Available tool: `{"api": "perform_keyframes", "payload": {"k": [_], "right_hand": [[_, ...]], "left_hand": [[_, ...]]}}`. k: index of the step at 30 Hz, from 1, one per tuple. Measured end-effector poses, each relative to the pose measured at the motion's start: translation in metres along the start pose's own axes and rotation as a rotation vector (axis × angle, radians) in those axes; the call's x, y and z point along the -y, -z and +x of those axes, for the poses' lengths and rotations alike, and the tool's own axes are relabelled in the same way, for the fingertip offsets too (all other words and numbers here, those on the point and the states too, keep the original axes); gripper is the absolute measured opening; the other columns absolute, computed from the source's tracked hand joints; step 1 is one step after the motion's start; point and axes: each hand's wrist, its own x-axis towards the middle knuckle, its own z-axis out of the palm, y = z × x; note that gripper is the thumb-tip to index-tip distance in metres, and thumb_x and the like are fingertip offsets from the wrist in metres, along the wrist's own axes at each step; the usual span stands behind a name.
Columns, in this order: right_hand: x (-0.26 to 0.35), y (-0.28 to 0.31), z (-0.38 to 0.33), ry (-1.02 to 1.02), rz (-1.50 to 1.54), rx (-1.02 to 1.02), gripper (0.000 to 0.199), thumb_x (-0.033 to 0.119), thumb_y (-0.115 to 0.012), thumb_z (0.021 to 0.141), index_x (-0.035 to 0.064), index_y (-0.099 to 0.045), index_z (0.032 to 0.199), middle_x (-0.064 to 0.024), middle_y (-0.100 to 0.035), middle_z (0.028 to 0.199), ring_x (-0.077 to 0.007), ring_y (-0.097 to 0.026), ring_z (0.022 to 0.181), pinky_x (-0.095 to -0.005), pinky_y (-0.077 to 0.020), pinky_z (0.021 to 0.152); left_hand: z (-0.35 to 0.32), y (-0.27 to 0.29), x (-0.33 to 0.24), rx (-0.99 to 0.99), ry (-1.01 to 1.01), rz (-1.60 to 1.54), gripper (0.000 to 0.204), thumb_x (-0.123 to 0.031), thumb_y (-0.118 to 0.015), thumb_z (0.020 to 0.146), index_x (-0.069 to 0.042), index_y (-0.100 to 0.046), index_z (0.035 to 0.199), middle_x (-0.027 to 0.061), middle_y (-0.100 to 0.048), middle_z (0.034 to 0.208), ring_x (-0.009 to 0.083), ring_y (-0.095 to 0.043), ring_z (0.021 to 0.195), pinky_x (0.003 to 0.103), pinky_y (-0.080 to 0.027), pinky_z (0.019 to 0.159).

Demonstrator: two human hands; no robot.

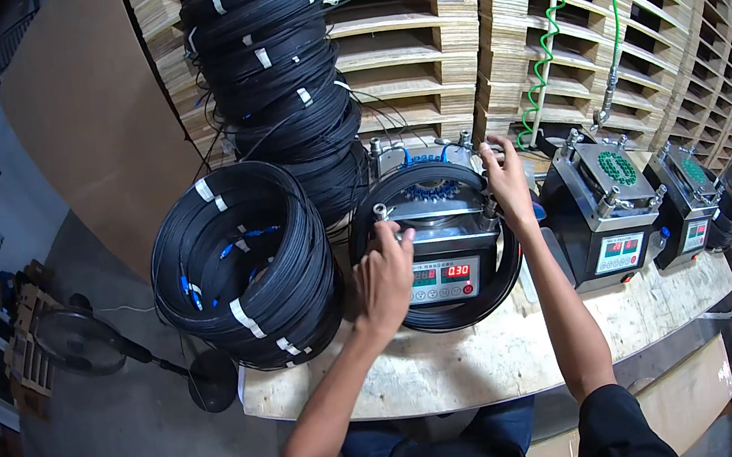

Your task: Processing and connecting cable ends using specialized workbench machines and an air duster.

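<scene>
In front of me stands a metal fiber polishing machine (451,237) with a red-lit display (458,271). A coil of black cable (455,317) is looped around it, and blue-tipped connectors (425,160) sit in the round fixture on top. My left hand (384,275) is closed at the front left corner, its fingertips against the post just below a silver knob (381,212). At the machine's right side, my right hand (507,179) is raised with curled fingers by the upper right corner. What those fingers hold is hidden.
Left of the machine stands a stack of black cable coils (247,317); a taller stack (267,73) rises behind. Two similar machines (605,212) stand to the right. Wooden pallets (412,32) line the back, green coiled hoses (553,21) hang down, and a floor fan (79,337) is at left.
</scene>
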Motion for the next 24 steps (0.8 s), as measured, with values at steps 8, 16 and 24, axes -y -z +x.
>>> {"api": "perform_keyframes", "payload": {"k": [8, 16, 24], "right_hand": [[0.026, 0.023, -0.027, 0.216, 0.015, -0.213, 0.023, 0.013, -0.057, 0.099, -0.0017, -0.062, 0.117, -0.0151, -0.066, 0.098, -0.0232, -0.063, 0.086, -0.0354, -0.0506, 0.079], [0.029, 0.056, -0.104, 0.125, -0.367, -0.063, 0.027, 0.021, -0.065, 0.098, -0.0013, -0.053, 0.089, -0.0185, -0.065, 0.067, -0.0344, -0.065, 0.059, -0.0424, -0.0463, 0.054], [-0.007, 0.056, -0.106, 0.330, -0.118, 0.001, 0.020, 0.007, -0.069, 0.091, 0.0015, -0.054, 0.103, -0.0049, -0.054, 0.081, -0.0108, -0.047, 0.067, -0.0267, -0.0377, 0.057]], "left_hand": [[0.004, -0.005, 0.021, 0.105, -0.074, -0.272, 0.030, -0.022, -0.058, 0.100, -0.007, -0.051, 0.125, 0.0198, -0.068, 0.084, 0.0393, -0.068, 0.073, 0.049, -0.051, 0.061], [0.037, 0.005, 0.049, -0.082, -0.235, -0.169, 0.081, -0.034, -0.080, 0.082, -0.006, -0.042, 0.147, 0.0211, -0.040, 0.138, 0.0381, -0.043, 0.125, 0.048, -0.035, 0.109], [0.030, -0.026, 0.066, -0.071, -0.080, -0.365, 0.098, -0.057, -0.075, 0.083, -0.004, -0.032, 0.152, 0.0249, -0.041, 0.141, 0.0395, -0.040, 0.135, 0.049, -0.033, 0.113]]}}
